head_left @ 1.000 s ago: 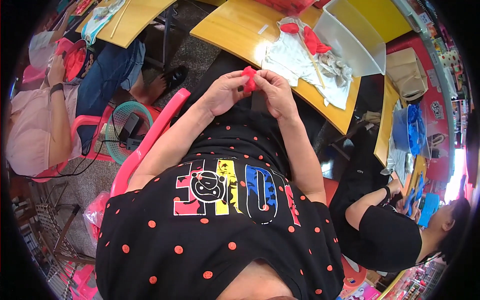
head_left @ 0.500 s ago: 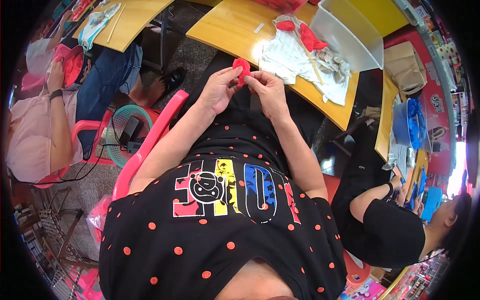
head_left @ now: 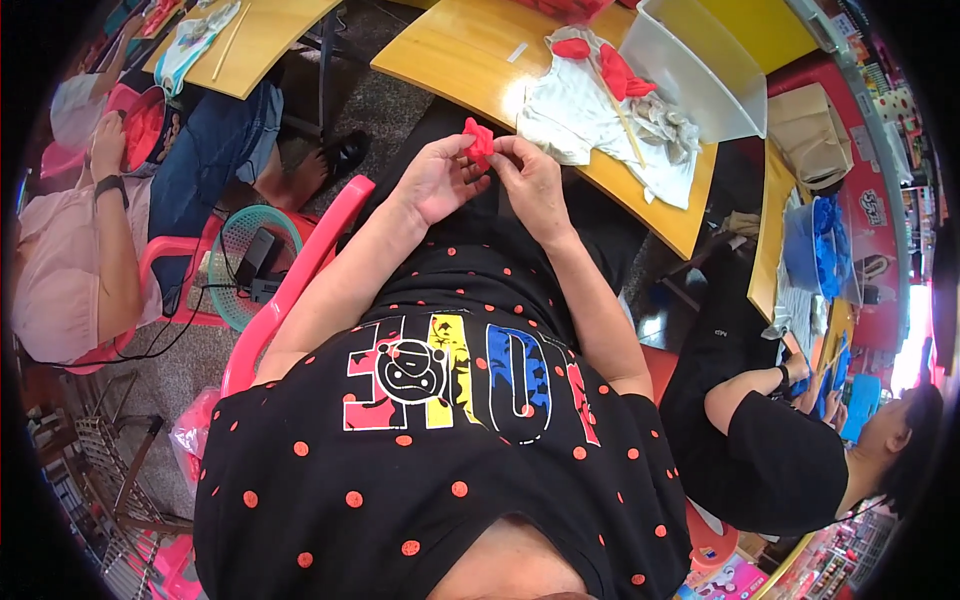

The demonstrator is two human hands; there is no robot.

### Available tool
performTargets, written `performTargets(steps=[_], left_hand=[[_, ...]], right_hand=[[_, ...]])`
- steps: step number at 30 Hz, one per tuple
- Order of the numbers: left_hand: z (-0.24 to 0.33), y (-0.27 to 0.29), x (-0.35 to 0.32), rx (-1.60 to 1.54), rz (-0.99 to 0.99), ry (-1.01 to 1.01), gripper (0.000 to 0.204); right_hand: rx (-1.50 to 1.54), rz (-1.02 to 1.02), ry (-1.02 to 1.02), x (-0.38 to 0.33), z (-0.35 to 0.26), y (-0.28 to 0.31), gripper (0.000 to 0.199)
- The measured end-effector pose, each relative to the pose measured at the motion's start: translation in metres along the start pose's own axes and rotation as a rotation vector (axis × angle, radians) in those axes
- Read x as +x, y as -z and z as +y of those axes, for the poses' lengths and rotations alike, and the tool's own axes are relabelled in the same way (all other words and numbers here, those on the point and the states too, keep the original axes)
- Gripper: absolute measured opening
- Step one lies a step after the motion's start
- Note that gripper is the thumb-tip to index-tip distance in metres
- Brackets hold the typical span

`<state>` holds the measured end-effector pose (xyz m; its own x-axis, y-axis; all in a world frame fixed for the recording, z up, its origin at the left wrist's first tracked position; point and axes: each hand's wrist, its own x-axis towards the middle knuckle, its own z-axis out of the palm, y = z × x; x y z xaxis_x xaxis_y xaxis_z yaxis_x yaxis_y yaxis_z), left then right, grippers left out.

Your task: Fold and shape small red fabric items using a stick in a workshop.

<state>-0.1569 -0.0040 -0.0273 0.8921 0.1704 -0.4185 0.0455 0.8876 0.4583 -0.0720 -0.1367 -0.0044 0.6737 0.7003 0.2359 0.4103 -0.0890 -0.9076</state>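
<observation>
A small, crumpled red piece of soft material, petal-like in shape, is held up between my two hands over my lap, just off the table's near edge. My left hand pinches its left side with thumb and fingertips. From the right, my right hand grips its edge between thumb and forefinger. Beyond my right hand, a stained white cloth lies on the yellow wooden table. Across that cloth rests a thin wooden stick, beside more red pieces.
A transparent plastic bin stands at the table's far right. A pink chair arm runs along my left side. Co-workers sit at left, near a green basket, and at right, near a tub of blue material. A paper bag stands at right.
The red piece has been turned and bunched, so its shape looks more crumpled. My left fingers have spread slightly below it, and both hands remain at nearly the same place.
</observation>
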Motion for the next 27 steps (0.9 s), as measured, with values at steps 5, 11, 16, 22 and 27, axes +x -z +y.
performTargets(steps=[5,11,16,22,27], left_hand=[[-0.001,-0.005,-0.003,-0.02,-0.01,-0.032,0.016],[-0.005,-0.001,0.001,0.056,0.022,-0.048,0.017],[-0.004,-0.001,-0.001,0.023,-0.072,-0.008,0.016],[-0.004,-0.02,-0.015,0.136,-0.409,-0.087,0.021],[-0.001,-0.014,-0.006,0.085,-0.056,-0.143,0.018]], right_hand=[[0.13,-0.063,-0.118,-0.003,-0.008,0.002,0.015],[0.139,0.025,-0.114,-0.001,-0.003,0.0,0.017],[0.066,0.066,-0.085,0.002,0.007,0.001,0.015],[0.156,0.1,-0.195,0.01,0.038,0.01,0.013],[0.278,0.203,-0.022,0.007,0.001,0.016,0.014]])
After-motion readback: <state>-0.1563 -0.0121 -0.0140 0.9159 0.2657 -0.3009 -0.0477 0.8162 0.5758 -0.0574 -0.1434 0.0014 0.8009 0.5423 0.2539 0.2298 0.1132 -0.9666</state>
